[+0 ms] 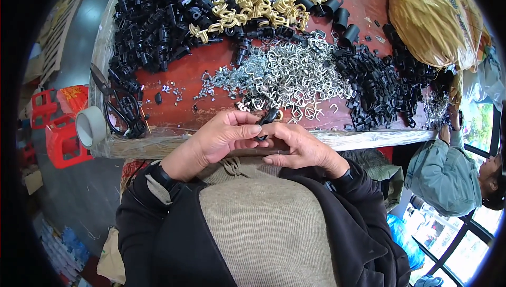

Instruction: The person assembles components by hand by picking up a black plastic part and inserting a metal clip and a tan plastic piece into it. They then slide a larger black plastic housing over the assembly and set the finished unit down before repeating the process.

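Note:
In front of my chest, near the table's front edge, a small black plastic part is pinched between both hands. My left hand is closed, thumb and fingers pressing on its left side. My right hand grips the part from the right with bent fingers, its thumb held lower. The fingers hide much of the part. Just beyond my hands lies a heap of silver bent metal clips. Small screw-like metal pieces are scattered to the left of it. Small black pieces are heaped to the right.
Farther back on the red table are black plastic parts, tan buckle-like rings and black cylinders. Scissors and a tape roll sit at the left corner. A yellow bag and another person are on the right.

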`<state>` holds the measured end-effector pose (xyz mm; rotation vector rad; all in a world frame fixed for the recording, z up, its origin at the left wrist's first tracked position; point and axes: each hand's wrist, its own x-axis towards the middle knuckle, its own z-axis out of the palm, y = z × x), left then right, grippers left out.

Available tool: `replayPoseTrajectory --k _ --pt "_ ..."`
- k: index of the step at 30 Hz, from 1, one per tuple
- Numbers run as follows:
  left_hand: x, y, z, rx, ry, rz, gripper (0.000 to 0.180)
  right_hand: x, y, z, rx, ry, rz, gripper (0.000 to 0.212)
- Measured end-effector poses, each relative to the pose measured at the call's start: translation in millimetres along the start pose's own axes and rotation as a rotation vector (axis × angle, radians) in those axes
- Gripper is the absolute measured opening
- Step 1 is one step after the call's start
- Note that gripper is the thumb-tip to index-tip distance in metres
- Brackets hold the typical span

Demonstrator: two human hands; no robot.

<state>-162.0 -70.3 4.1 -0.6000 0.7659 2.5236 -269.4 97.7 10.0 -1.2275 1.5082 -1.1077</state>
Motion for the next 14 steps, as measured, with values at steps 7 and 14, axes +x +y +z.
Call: replayPoseTrajectory --k 7,14 --pt "0.3 0.0 -5.3 -0.011 0.041 0.031 0.025 -4.9 0.3 -5.1 -0.037 0.191 -0.122 0.040" --pt "10.6 2.6 -15.2 -0.034 0.041 0.012 0.026 6.0 9.7 -7.6 -0.424 0.205 -0.245 0.047"
